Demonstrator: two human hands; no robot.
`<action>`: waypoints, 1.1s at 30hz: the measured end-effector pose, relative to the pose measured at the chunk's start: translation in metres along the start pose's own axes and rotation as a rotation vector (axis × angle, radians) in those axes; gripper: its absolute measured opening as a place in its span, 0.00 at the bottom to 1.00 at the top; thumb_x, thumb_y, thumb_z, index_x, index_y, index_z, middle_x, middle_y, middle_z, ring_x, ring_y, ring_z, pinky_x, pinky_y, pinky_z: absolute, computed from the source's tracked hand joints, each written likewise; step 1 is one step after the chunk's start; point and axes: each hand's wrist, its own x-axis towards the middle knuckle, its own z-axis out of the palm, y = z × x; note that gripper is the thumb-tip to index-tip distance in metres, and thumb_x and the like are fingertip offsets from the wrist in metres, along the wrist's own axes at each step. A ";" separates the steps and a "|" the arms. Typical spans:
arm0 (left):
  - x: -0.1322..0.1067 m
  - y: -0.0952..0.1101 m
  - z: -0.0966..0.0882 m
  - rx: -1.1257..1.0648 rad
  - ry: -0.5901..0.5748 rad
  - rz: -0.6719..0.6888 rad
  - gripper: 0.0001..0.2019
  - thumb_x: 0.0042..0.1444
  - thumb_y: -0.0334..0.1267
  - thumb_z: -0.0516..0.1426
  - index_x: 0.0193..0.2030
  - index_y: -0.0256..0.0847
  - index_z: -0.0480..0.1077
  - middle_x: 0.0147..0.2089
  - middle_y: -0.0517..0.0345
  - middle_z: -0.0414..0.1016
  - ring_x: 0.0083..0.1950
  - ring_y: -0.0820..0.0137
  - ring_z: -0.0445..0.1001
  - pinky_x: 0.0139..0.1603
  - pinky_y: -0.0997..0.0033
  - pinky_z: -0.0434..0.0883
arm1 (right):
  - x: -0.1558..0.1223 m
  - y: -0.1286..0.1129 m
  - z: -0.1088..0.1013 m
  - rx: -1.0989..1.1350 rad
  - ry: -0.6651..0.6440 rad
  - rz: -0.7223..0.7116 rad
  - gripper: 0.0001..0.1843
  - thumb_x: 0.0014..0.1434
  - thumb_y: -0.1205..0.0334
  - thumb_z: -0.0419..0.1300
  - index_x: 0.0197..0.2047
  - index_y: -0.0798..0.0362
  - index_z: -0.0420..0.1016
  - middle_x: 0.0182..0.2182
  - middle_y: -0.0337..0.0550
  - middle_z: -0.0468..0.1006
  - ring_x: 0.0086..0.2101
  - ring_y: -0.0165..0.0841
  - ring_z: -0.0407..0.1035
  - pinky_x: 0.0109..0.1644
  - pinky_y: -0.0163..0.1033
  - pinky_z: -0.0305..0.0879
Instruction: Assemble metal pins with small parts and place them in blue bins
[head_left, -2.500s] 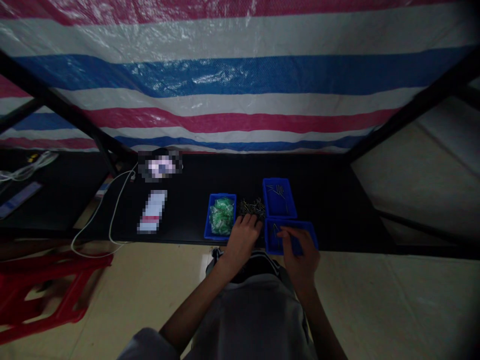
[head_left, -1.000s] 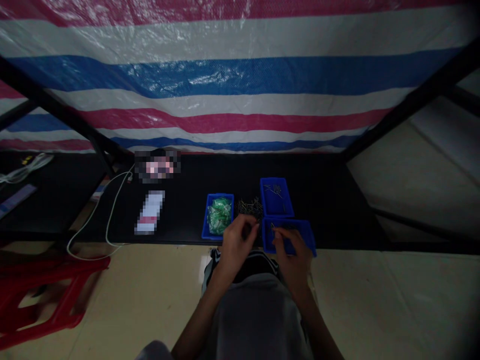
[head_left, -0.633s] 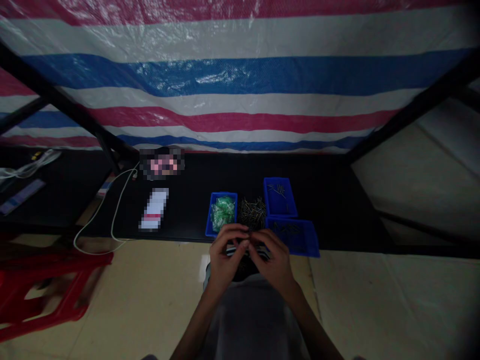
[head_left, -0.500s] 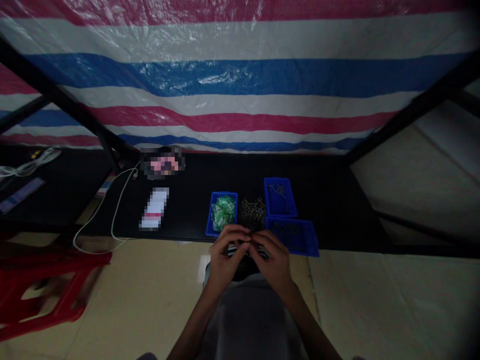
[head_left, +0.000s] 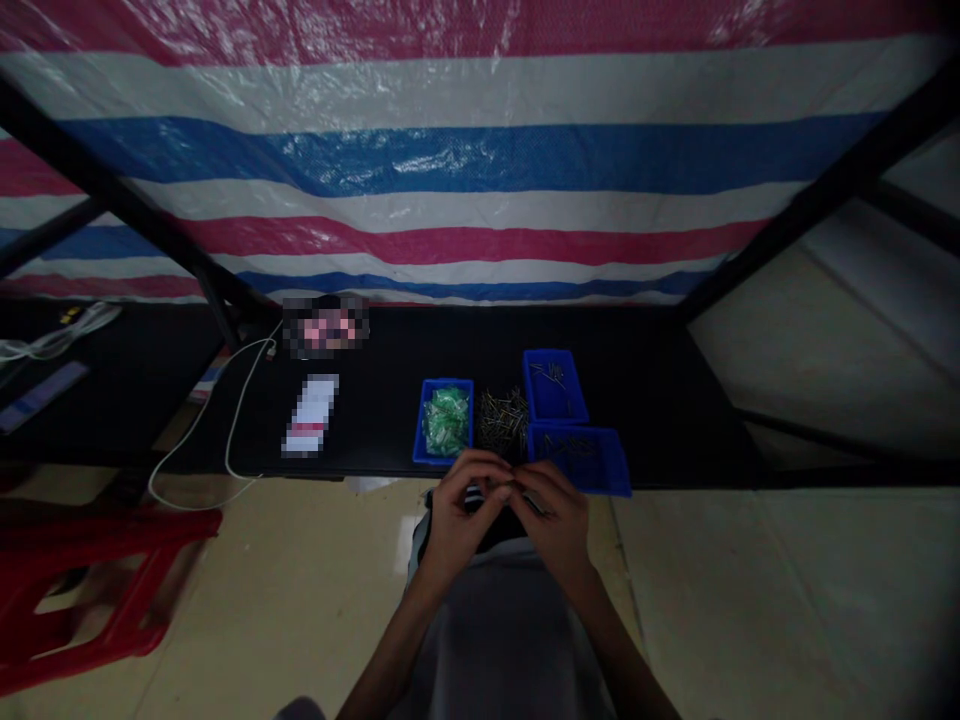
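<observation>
My left hand (head_left: 461, 515) and my right hand (head_left: 551, 518) meet fingertip to fingertip just in front of the black table's (head_left: 375, 445) near edge, both pinched on something too small to make out. Just beyond them lies a loose pile of small metal pins (head_left: 504, 420). A blue bin of green parts (head_left: 444, 420) stands left of the pile. Two more blue bins sit to the right: a near one (head_left: 579, 458) and a far one (head_left: 553, 384), each holding a few pins.
A white cable (head_left: 225, 420) hangs over the table's left front edge. A red plastic stool (head_left: 82, 590) stands on the floor at the left. A striped tarpaulin (head_left: 465, 170) hangs behind the table, with black frame bars (head_left: 810, 190) slanting at both sides.
My left hand left the pin pile and my right hand left the near blue bin. Both drew back toward me and met, fingertips together, at the table's edge.
</observation>
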 end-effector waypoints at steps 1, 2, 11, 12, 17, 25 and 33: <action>0.000 0.001 0.000 0.010 -0.003 -0.001 0.04 0.64 0.34 0.65 0.45 0.42 0.80 0.47 0.50 0.78 0.44 0.67 0.77 0.41 0.70 0.74 | -0.002 0.000 -0.001 -0.010 -0.008 -0.003 0.07 0.65 0.70 0.66 0.43 0.48 0.82 0.35 0.40 0.82 0.35 0.33 0.78 0.40 0.38 0.75; -0.001 0.001 0.000 0.019 -0.005 -0.002 0.04 0.64 0.34 0.65 0.45 0.42 0.80 0.47 0.49 0.78 0.44 0.67 0.77 0.40 0.71 0.74 | -0.003 0.000 -0.001 -0.018 -0.019 -0.008 0.06 0.66 0.69 0.66 0.43 0.48 0.82 0.36 0.40 0.82 0.36 0.33 0.78 0.40 0.39 0.75; -0.005 -0.006 -0.005 0.381 0.059 -0.007 0.03 0.68 0.34 0.61 0.44 0.42 0.79 0.40 0.57 0.79 0.35 0.72 0.75 0.36 0.73 0.71 | -0.007 0.036 -0.042 -0.344 0.053 0.003 0.01 0.68 0.64 0.66 0.44 0.49 0.79 0.37 0.41 0.82 0.37 0.34 0.77 0.43 0.41 0.73; -0.004 -0.008 -0.007 0.465 0.050 0.022 0.04 0.68 0.34 0.61 0.45 0.42 0.78 0.39 0.58 0.79 0.35 0.71 0.75 0.37 0.72 0.71 | -0.007 0.043 -0.052 -0.430 0.045 0.013 0.02 0.69 0.61 0.66 0.42 0.49 0.79 0.36 0.41 0.82 0.37 0.35 0.77 0.43 0.42 0.72; 0.014 -0.012 -0.012 0.968 -0.023 0.174 0.05 0.68 0.35 0.62 0.49 0.45 0.78 0.45 0.54 0.83 0.46 0.60 0.77 0.49 0.58 0.68 | -0.004 0.064 -0.089 -0.689 -0.025 0.061 0.19 0.69 0.49 0.65 0.28 0.49 0.75 0.25 0.38 0.76 0.29 0.35 0.72 0.37 0.42 0.64; 0.058 -0.024 0.009 1.197 -0.321 0.215 0.08 0.63 0.30 0.64 0.48 0.45 0.78 0.61 0.49 0.78 0.67 0.50 0.69 0.70 0.37 0.59 | 0.014 0.048 -0.071 -0.525 0.055 0.074 0.14 0.72 0.55 0.61 0.34 0.49 0.77 0.28 0.39 0.78 0.30 0.34 0.73 0.37 0.40 0.66; 0.062 -0.046 0.013 1.241 -0.385 0.210 0.06 0.64 0.29 0.62 0.44 0.43 0.77 0.61 0.47 0.77 0.68 0.50 0.69 0.72 0.36 0.59 | 0.010 0.049 -0.055 -0.442 -0.012 0.052 0.11 0.72 0.60 0.61 0.35 0.49 0.76 0.29 0.39 0.78 0.32 0.34 0.73 0.40 0.41 0.67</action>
